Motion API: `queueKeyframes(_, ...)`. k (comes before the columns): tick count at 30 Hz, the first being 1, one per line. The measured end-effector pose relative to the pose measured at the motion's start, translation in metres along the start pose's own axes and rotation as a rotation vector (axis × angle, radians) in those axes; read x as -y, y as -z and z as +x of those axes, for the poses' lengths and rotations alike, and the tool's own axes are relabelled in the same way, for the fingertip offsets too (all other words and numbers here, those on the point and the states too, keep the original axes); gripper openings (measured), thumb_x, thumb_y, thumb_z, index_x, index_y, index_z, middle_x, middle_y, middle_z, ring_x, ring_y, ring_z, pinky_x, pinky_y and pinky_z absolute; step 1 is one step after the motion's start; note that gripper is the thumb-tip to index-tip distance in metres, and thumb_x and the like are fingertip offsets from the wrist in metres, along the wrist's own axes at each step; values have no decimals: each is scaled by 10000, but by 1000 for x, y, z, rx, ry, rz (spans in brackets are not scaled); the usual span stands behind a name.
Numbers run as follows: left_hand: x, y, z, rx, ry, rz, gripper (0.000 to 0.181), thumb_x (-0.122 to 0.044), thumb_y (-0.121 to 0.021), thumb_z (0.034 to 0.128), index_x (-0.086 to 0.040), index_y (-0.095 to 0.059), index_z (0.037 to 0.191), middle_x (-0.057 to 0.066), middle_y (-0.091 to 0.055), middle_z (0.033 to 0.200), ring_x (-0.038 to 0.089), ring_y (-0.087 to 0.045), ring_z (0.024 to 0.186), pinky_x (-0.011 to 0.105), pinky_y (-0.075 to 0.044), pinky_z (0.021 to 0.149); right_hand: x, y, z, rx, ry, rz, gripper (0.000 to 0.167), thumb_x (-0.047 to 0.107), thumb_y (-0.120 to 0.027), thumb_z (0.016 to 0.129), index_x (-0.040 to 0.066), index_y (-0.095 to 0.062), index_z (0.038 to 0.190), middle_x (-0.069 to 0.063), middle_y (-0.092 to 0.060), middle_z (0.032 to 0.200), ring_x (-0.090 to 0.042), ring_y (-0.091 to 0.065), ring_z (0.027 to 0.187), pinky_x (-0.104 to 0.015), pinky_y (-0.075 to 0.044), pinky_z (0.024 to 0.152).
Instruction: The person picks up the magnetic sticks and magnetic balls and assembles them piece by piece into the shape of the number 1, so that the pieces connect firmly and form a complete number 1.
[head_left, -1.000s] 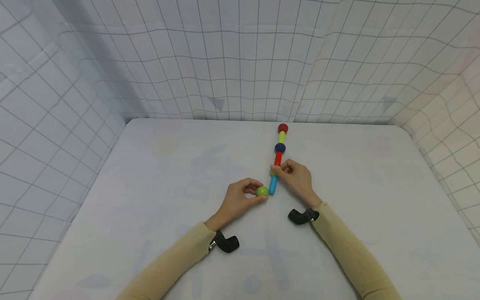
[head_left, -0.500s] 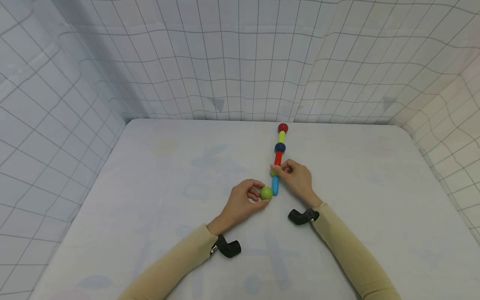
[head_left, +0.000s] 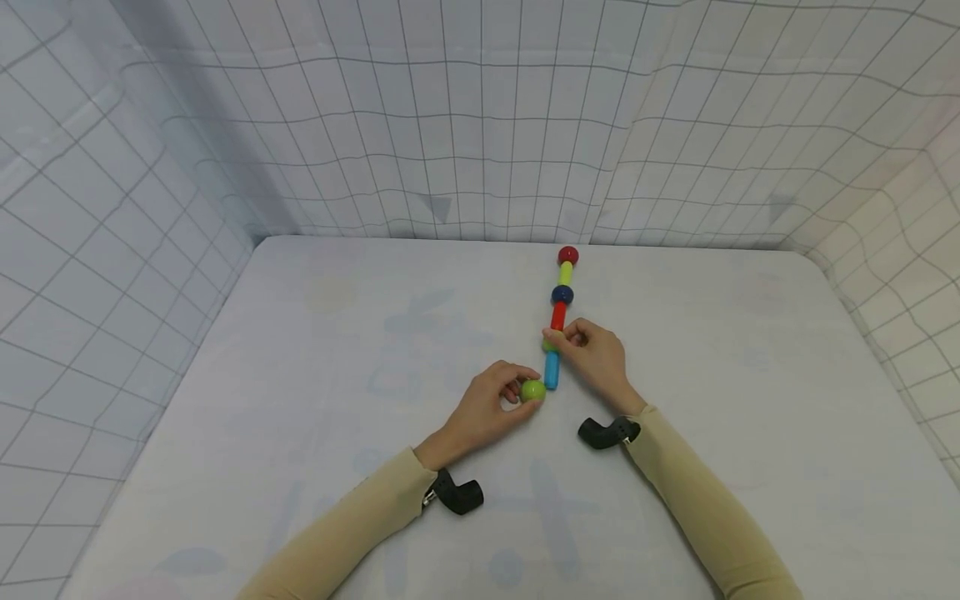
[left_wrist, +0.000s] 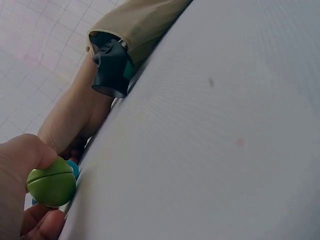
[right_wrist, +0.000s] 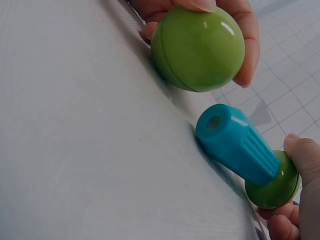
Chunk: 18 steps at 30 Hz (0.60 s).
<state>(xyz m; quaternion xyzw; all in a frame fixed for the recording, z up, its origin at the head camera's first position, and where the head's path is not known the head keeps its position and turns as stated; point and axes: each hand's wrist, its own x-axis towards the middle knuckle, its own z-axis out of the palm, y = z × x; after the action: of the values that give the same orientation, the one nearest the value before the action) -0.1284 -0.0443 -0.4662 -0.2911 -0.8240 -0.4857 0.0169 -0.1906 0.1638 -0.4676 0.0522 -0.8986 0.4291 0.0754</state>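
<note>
My left hand (head_left: 487,407) pinches a loose glossy green ball (right_wrist: 198,49) between thumb and fingers. With thumb and fingertips my right hand (head_left: 597,358) holds another green ball (right_wrist: 274,185), part of a straight chain on the table. From the far end, that chain runs red ball (head_left: 567,256), yellow-green rod (head_left: 566,273), dark blue ball (head_left: 562,295), red rod (head_left: 558,316), the held green ball and a blue rod (head_left: 552,370). The rod's near end has a round recess facing the loose ball. A small gap separates them in the right wrist view.
A white table (head_left: 360,317) with faint printed shapes lies under everything. White grid-patterned curtains (head_left: 480,125) stand behind it and at both sides. Each wrist carries a black camera mount (head_left: 459,495), close to the tabletop.
My left hand has shifted slightly right and toward me with the loose green ball. The blue rod's near end has swung a little right. My right hand stays in place.
</note>
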Motion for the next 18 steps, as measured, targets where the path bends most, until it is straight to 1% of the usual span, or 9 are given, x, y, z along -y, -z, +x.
queueKeyframes(5,0,1,-2,40,-42,-20,315,-147,-741,837,-94,-647,1133,-29,-571,976,75,-542,810,212,-480,717,1,0,1,2,-9,2,386,501,-672,842,122,-627,785,4,-507,637,-170,-439,595,-294,-283,563)
queueKeyframes(11,0,2,-2,93,-140,-77,322,-78,-746,822,-87,-660,1132,1,-568,1031,107,-549,844,225,-490,726,3,0,1,10,-8,8,382,498,-676,839,122,-631,788,-2,-516,641,-178,-451,598,-298,-292,567)
queueKeyframes(14,-1,1,-2,114,-169,-75,320,-74,-744,827,-99,-665,1136,5,-570,1071,110,-546,883,224,-489,730,3,0,1,9,-7,3,374,488,-678,842,120,-632,790,-4,-518,643,-177,-452,600,-296,-296,568)
queueKeyframes(18,-1,-2,-2,142,-210,-25,321,-95,-734,842,-132,-667,1153,-16,-559,1135,99,-518,997,222,-465,786,2,1,1,3,-9,-2,374,487,-679,841,121,-629,783,-4,-516,640,-175,-448,599,-293,-291,564)
